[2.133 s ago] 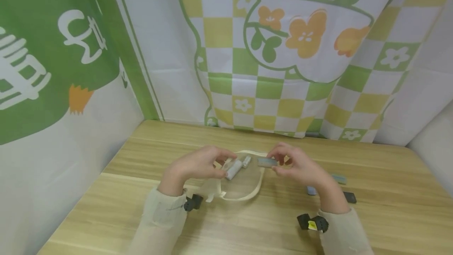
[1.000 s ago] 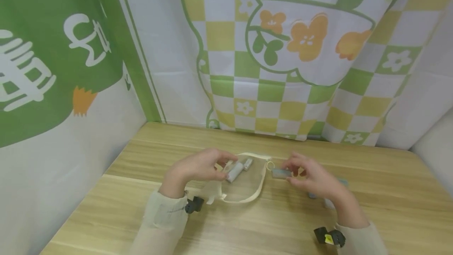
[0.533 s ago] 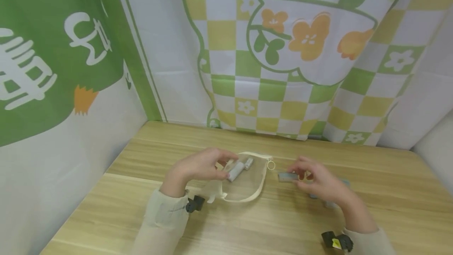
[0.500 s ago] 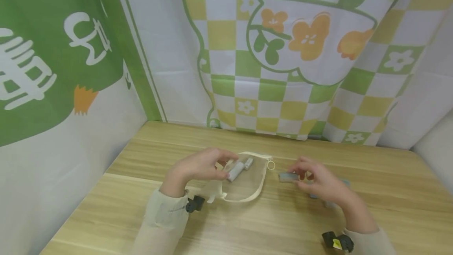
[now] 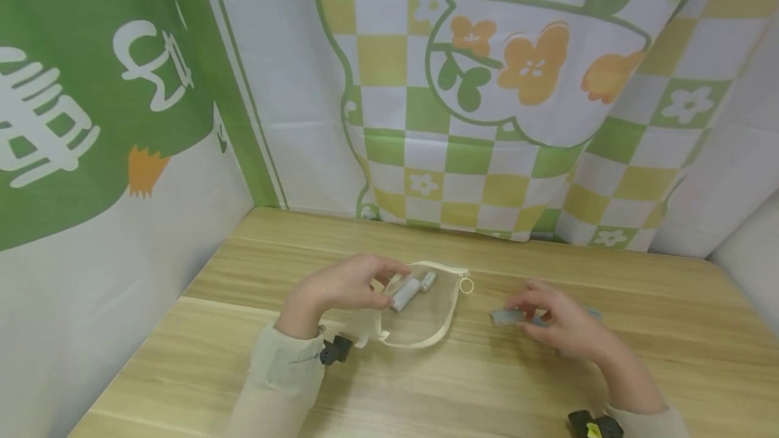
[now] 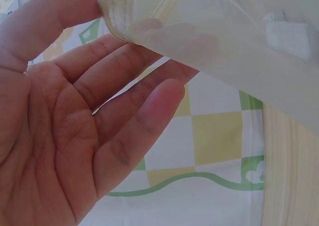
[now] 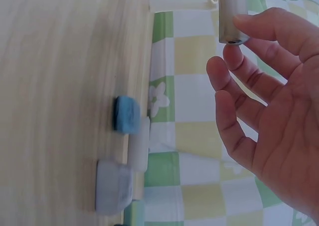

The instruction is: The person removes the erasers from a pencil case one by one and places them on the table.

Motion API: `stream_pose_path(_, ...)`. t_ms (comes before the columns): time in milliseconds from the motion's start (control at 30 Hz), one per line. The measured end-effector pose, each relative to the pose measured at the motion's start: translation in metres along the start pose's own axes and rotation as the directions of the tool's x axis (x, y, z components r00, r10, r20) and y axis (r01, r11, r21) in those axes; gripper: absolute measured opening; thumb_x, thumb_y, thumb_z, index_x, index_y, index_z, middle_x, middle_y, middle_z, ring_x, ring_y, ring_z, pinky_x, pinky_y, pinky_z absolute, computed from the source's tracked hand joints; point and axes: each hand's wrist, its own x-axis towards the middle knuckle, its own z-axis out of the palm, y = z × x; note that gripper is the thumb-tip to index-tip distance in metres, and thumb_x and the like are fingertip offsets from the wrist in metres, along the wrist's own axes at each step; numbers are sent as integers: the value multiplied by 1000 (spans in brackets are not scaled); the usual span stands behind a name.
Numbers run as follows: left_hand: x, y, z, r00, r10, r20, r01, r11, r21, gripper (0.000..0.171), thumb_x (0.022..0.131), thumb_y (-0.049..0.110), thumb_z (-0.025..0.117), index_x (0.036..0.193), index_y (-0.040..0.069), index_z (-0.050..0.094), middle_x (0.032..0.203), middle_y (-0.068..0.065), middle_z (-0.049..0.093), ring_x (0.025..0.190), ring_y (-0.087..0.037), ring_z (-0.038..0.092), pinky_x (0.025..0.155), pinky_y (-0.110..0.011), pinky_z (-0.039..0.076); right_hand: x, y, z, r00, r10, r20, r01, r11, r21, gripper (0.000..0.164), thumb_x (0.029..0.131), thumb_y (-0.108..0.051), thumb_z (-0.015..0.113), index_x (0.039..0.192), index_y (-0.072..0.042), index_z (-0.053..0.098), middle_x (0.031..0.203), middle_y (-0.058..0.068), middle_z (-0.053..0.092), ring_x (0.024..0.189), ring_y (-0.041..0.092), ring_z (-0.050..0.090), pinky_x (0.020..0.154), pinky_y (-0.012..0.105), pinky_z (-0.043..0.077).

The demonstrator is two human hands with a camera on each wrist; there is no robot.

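Note:
A translucent zip pouch [image 5: 449, 322] with a cream edge lies on the table, its mouth spread. My left hand [image 5: 349, 282] holds the pouch's left edge; in the left wrist view several fingertips show through the sheer material. Inside are a white cylinder [image 5: 405, 295] and a smaller silvery piece [image 5: 429, 281]. To the right of the pouch, my right hand [image 5: 560, 320] pinches a short grey stick [image 5: 506, 318] between thumb and fingers. The right wrist view shows the stick's smooth side and a dark spot on its end.
Beyond the right hand, small items lie on the wooden table [image 5: 402, 397]: a blue block [image 7: 126, 114], a pale grey box-like piece [image 7: 113, 187] and a whitish bar [image 7: 139, 143]. The hand partly covers them in the head view. A patterned curtain [image 5: 487, 154] hangs behind.
My right hand has carried the grey stick from the pouch's right edge rightward and toward me, turning it slightly. The left hand and the pouch have stayed almost still.

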Motion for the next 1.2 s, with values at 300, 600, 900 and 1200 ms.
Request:
stream_pose_path(300, -1, 1, -1, 1000, 7, 4, -7, 1000, -2, 59, 87, 7, 67, 143, 2, 51, 131, -19, 65, 119, -29, 63, 96, -42, 56, -10, 6, -1, 999, 14, 38, -17, 996, 90, 28, 84, -1, 73, 110, -11, 70, 102, -2, 61, 86, 1, 52, 62, 19, 49)
stream_pose_path(600, -1, 1, 0, 1000, 6, 2, -6, 1000, 11, 58, 87, 8, 66, 143, 2, 51, 133, -19, 64, 119, -30, 64, 95, -42, 56, -17, 15, 0, 999, -14, 41, 9, 995, 104, 28, 82, 1, 74, 109, -6, 71, 102, 4, 58, 85, -1, 51, 59, 18, 49)
stream_pose_path(900, 2, -1, 1, 1000, 10, 3, -10, 1000, 17, 58, 87, 7, 67, 143, 2, 51, 133, -18, 64, 120, -29, 63, 97, -42, 55, -28, 20, -4, 994, 60, 94, -68, 994, 85, 27, 84, -6, 75, 110, -9, 71, 122, 24, 60, 91, -7, 49, 59, 19, 47)
stream_pose_path(1200, 2, 0, 2, 1000, 9, 9, -9, 1000, 12, 58, 87, 8, 67, 143, 1, 51, 132, -18, 64, 119, -29, 63, 97, -42, 55, -35, 27, -6, 993, 4, 120, -19, 992, 127, 28, 85, -5, 72, 111, -14, 69, 110, 5, 58, 85, 4, 53, 62, 20, 47)
